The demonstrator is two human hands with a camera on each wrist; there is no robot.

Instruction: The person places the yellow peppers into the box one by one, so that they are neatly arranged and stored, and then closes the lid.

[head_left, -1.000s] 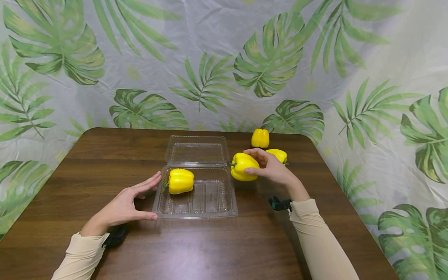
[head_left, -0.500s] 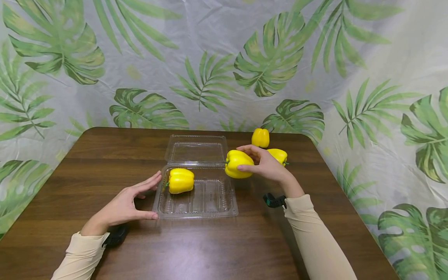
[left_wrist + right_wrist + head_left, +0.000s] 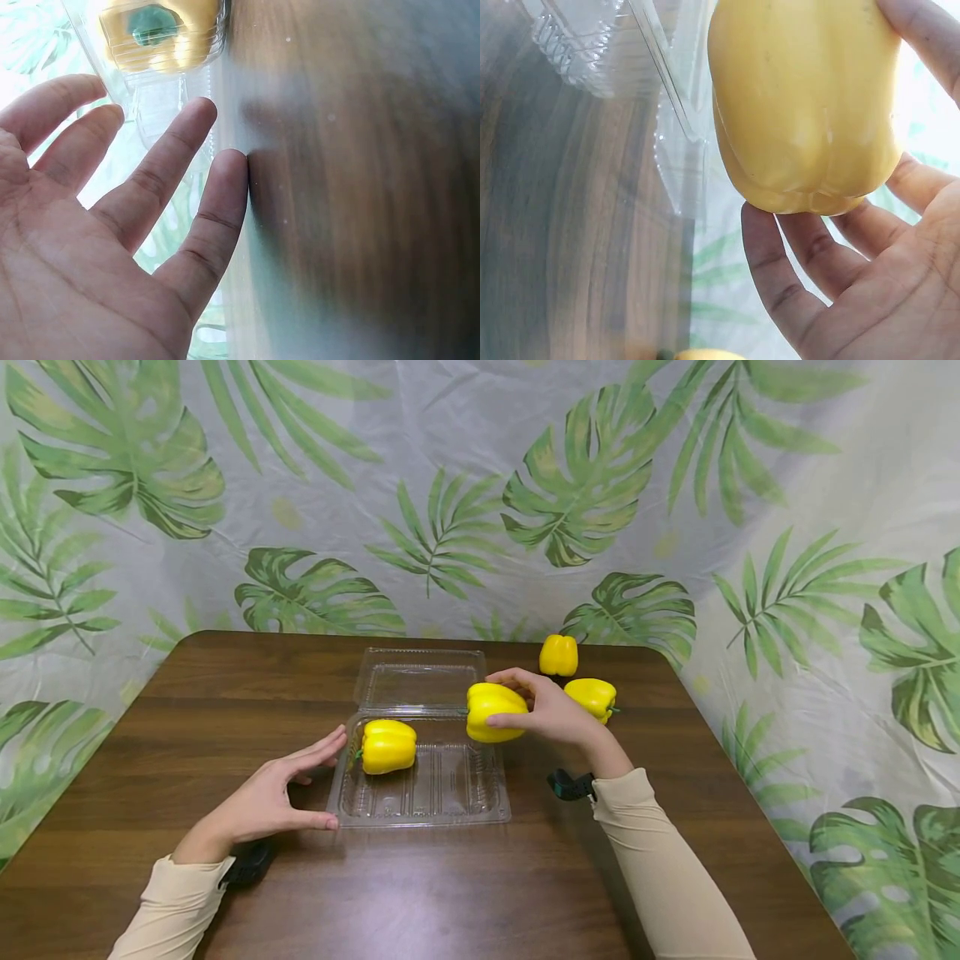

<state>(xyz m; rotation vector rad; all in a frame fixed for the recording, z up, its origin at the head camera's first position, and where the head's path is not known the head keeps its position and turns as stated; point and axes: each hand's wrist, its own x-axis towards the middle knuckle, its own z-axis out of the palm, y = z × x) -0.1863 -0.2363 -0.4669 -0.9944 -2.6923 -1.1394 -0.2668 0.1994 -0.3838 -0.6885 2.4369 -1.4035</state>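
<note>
My right hand point(image 3: 551, 714) grips a yellow bell pepper point(image 3: 495, 712) between thumb and fingers, held over the right side of a clear plastic clamshell container point(image 3: 450, 818). In the right wrist view the held pepper point(image 3: 806, 105) is up above the tray's edge. Another yellow bell pepper point(image 3: 387, 747) lies on its side in the left part of the tray, its green stem pointing left. My left hand point(image 3: 262, 797) is spread at the tray's left side, thumb near the front left corner. Its fingers hold nothing in the left wrist view, where the tray's pepper point(image 3: 161, 37) shows through the plastic wall.
The container's lid point(image 3: 420, 685) lies open behind the tray. Two more yellow peppers are at the back right of the brown wooden table point(image 3: 420, 893): one upright pepper point(image 3: 558, 656) and one lying pepper point(image 3: 591, 699). A leaf-print cloth point(image 3: 450, 485) hangs behind.
My right hand has moved left with its pepper, from beside the container to over the tray's right side, uncovering the lying pepper behind. The left hand stays in place.
</note>
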